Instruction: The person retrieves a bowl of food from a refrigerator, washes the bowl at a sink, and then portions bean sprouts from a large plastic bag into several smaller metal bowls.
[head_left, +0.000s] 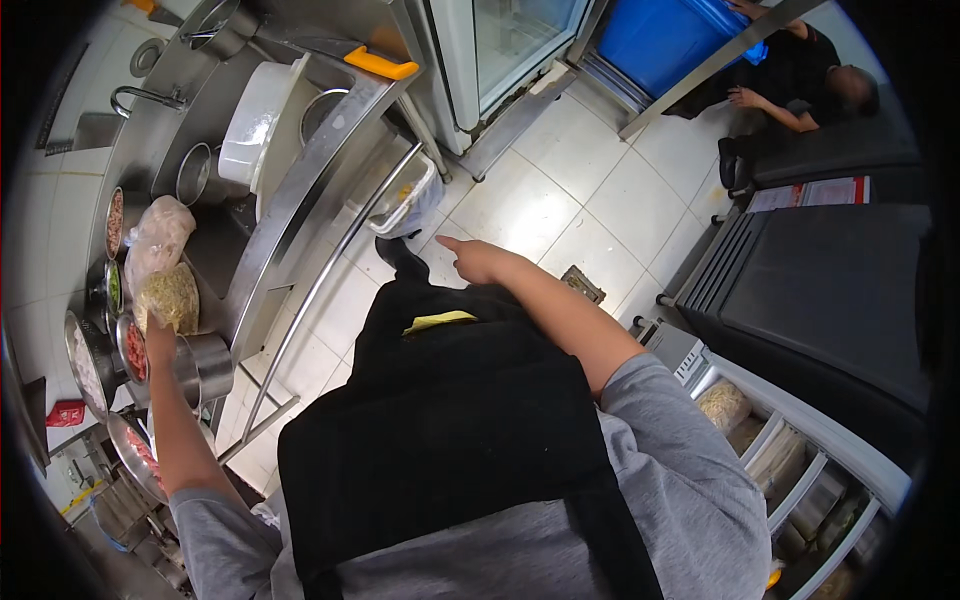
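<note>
My left hand (160, 337) reaches over the steel counter at the left and touches a clear plastic bag of yellowish shredded food (169, 296); its fingers are partly hidden, so I cannot tell how it grips. A larger pale plastic bag (159, 236) lies against that bag. Close by stand steel containers of red chopped food (135, 349), green chopped food (114, 289) and minced pinkish food (115, 223). In front of my black apron (465, 405), my right hand (476, 259) hangs over the floor with its index finger extended, and no object shows in it.
A knife with an orange handle (381, 63) lies at the counter's corner near a white tub (259, 124). Below is a plastic bin (409, 202). At the right stand a black-topped cabinet (825, 292) and an open drawer of bagged food (810, 465). Another person (795, 82) is near a blue bin (667, 37).
</note>
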